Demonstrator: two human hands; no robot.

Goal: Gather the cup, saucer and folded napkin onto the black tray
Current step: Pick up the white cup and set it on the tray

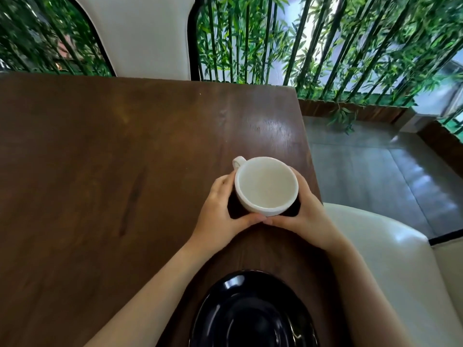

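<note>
- Cup [266, 186]: white, empty, upright, mouth facing the camera; its handle [238, 162] points away from the person and to the left. It sits near the right edge of the table, beyond the tray.
- Left hand [220, 216]: cupped against the left side of the cup, fingers curled around its wall and thumb lying along the near side below the rim. The fingers are closed on the cup; their tips are hidden behind it.
- Right hand [307, 216]: mirrors the left on the right side of the cup, fingers wrapped around the wall, thumb along the near side. The two thumb tips meet just below the cup's near rim.
- Dark shape under the cup, seen between the palms: whether it is a saucer or shadow cannot be told.
- Whether the cup rests on the table or is lifted off it cannot be told.
- Tray [253, 314]: black, glossy, rounded, lying nearer the person than the cup, between the two forearms and cut off by the lower frame edge. Its visible part carries nothing; it is apart from the cup.
- Table [112, 171]: dark brown wood, bearing the cup and the tray.
- Chair [150, 33]: cream, black-edged, beyond the table's far edge, well apart from the cup.
- Seat [390, 259]: cream, to the right of the cup, past the table edge.
- Bamboo [338, 46]: green stems behind the table and chair.
</note>
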